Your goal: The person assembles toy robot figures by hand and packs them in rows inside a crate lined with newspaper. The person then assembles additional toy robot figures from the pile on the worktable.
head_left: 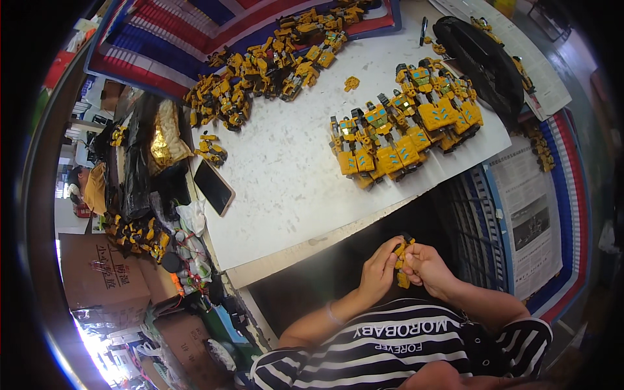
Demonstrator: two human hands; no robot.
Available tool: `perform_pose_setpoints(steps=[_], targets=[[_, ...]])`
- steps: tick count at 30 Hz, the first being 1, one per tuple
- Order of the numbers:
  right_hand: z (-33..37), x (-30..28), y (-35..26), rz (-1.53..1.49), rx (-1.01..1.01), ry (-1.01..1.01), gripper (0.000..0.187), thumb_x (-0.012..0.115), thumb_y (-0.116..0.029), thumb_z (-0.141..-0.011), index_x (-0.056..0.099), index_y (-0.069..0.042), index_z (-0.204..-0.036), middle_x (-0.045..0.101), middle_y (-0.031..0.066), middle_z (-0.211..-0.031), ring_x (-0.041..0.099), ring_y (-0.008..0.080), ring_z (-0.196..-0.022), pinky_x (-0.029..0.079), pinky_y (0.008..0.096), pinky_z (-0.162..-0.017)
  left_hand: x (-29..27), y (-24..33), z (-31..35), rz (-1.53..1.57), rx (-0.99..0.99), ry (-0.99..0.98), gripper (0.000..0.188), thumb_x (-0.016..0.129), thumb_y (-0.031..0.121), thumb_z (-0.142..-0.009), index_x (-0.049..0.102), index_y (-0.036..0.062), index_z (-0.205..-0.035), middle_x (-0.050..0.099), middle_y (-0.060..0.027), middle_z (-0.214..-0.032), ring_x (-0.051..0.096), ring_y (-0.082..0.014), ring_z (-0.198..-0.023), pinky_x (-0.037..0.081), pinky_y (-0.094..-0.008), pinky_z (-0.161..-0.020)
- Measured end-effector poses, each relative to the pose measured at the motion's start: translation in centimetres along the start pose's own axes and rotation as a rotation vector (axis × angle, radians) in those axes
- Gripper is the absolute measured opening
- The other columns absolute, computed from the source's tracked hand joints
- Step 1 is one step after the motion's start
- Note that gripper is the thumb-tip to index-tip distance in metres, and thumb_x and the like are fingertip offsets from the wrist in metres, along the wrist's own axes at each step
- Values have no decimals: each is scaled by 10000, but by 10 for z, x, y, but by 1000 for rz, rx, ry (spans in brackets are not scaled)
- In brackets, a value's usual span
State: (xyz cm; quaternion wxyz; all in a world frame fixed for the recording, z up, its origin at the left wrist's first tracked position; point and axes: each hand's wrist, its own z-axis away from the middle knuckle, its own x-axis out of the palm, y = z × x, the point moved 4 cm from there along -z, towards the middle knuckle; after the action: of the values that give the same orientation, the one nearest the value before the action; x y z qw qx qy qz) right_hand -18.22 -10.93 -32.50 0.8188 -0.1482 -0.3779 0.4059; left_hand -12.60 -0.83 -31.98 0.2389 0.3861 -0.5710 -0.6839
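Two bare hands close on one small toy figure [403, 260], pinching it between them in front of the person's chest, just off the near edge of the table. The left hand [379, 272] wraps it from one side, its fingertips near the top; the right hand [429, 268] grips it from the other with thumb and bent fingers. What shows of the figure is bright yellow with black parts at its upper end; a blocky yellow portion sticks out below the fingers. It stands roughly upright, slightly tilted, and the fingers hide much of its middle, so its finer details cannot be told.

Beyond the hands is the striped shirt [403, 338], black and white, then the white table [279, 188], its top scuffed with grey marks. On its right part, yellow robot figures [396, 153] are packed close in rows, with blue markings on their blocky legs and dark, glossy chest panels. A loose yellow piece [351, 83] lies just beyond them. Farther left, a jumbled heap [260, 75] of yellow and dark figures spreads toward a striped lining [149, 45]. A phone [214, 186] lies at the left edge.
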Motion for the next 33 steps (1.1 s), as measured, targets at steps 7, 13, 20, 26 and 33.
perform_pose_setpoints(steps=[7, 13, 20, 26, 33], targets=[[-5, -7, -4, 81, 140, -59, 131, 381, -83, -840, 433, -32, -731, 416, 28, -552, 308, 65, -386, 215, 189, -350, 0, -2, 2, -87, 57, 9, 230, 428, 61, -835, 474, -5, -1051, 524, -183, -1029, 534, -310, -934, 434, -308, -776], [-6, -8, -15, 163, 156, -25, 153, 394, -69, -810, 455, -33, -675, 397, 19, -526, 287, 62, -378, 189, 198, -345, 1, 1, -3, -110, 114, 4, 223, 435, 45, -827, 475, -10, -1040, 517, -185, -1045, 540, -312, -925, 450, -306, -755], [4, -10, -34, 264, 147, -220, 117, 409, -147, -868, 448, -39, -845, 415, -5, -641, 298, 40, -475, 228, 167, -411, -4, 14, -4, -3, 102, -60, 210, 490, 21, -792, 483, -7, -1000, 505, -184, -1073, 538, -313, -934, 447, -306, -765], [10, -14, -35, 676, -199, -249, 159, 433, -150, -850, 477, -12, -916, 485, 49, -710, 460, 148, -603, 365, 248, -542, -18, 26, -10, -188, 234, -53, 229, 596, 46, -706, 517, 15, -919, 529, -115, -799, 517, -241, -808, 443, -295, -687], [5, -8, -32, 1034, -281, -233, 125, 501, -116, -803, 493, -3, -858, 540, 105, -642, 532, 177, -574, 415, 277, -555, -17, 13, -5, -329, 185, -347, 220, 611, 106, -703, 492, 26, -870, 525, -99, -764, 499, -267, -664, 428, -329, -576]])
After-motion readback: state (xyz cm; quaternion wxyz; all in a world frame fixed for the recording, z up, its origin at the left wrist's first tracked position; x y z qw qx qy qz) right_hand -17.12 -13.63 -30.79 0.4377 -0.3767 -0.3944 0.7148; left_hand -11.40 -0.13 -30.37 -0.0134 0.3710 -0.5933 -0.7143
